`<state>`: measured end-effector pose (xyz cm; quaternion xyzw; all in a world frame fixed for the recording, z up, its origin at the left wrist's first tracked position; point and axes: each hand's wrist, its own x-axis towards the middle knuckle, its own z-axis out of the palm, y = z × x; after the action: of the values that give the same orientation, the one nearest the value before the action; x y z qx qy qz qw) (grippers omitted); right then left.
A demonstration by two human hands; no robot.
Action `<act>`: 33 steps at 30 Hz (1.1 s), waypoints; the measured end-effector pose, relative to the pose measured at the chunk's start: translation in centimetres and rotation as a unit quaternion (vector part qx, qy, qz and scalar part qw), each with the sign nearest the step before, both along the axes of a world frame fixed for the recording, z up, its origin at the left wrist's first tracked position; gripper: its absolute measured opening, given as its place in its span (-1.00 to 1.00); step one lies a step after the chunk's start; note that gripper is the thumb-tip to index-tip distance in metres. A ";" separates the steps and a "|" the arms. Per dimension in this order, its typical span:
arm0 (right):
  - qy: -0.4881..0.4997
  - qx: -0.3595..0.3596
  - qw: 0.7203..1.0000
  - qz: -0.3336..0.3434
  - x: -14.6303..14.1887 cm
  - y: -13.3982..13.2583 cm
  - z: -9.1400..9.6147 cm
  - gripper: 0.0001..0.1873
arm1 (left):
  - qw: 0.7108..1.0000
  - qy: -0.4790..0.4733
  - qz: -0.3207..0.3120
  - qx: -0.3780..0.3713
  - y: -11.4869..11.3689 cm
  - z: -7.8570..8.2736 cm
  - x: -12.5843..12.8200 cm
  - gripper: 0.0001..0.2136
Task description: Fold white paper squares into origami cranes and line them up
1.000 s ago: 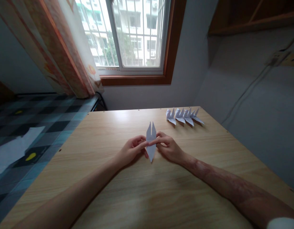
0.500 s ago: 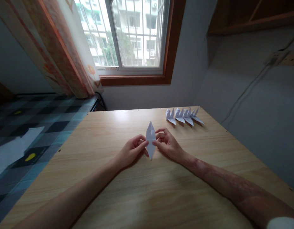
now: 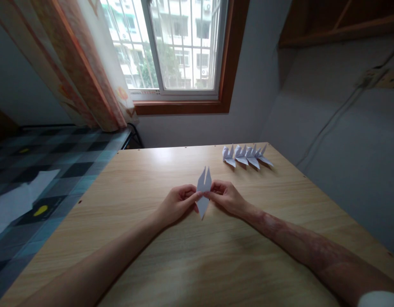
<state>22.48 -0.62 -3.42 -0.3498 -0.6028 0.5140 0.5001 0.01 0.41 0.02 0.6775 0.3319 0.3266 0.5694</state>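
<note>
A folded white paper (image 3: 203, 183) is held between my two hands over the middle of the table. It is a narrow diamond, with two separate points at the top and one point at the bottom. My left hand (image 3: 181, 201) pinches its left edge, thumb on the front face. From the other side, my right hand (image 3: 226, 197) pinches the right edge, its thumb close to the left thumb at the paper's middle. The fingers behind the paper are partly hidden.
Several folded paper cranes (image 3: 247, 157) stand in a row at the table's (image 3: 145, 264) back right. Loose white sheets (image 3: 24, 198) lie on a checked bed (image 3: 11, 170) to the left. A window (image 3: 187, 51) and a curtain (image 3: 84, 64) are behind.
The paper's two upper points have spread apart, showing a gap between them. Both thumbs have moved inward across its middle, and the right fingers have curled in closer.
</note>
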 end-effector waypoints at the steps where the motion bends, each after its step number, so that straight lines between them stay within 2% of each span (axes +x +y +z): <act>1: 0.000 -0.001 1.000 0.002 0.0 0.0 0.0 -0.57 | 1.000 0.004 0.003 0.003 0.0 0.1 0.0 -0.60; 10: -0.056 0.009 0.998 0.037 0.2 -0.2 0.0 -0.56 | 1.000 -0.009 0.010 0.017 0.0 0.2 -0.2 -0.62; 17: -0.072 0.016 0.997 0.015 0.2 -0.5 0.1 -0.52 | 1.000 -0.011 -0.001 0.003 0.1 0.4 0.2 -0.60; 21: -0.027 0.009 0.999 0.027 0.1 -0.3 0.3 -0.55 | 0.999 -0.023 -0.005 -0.024 0.3 -0.1 -0.1 -0.59; 26: 0.070 0.024 0.997 -0.031 0.3 0.2 0.6 -0.58 | 0.993 -0.036 -0.018 -0.114 0.4 -0.4 -0.4 -0.53; 33: 0.085 0.042 0.994 -0.050 0.4 0.5 0.3 -0.57 | 0.988 -0.039 -0.029 -0.145 0.5 -0.3 -0.6 -0.53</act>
<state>22.86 -0.08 -3.13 -0.3131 -0.5608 0.4908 0.5887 -0.58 0.92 -0.30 0.5836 0.3336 0.2842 0.6836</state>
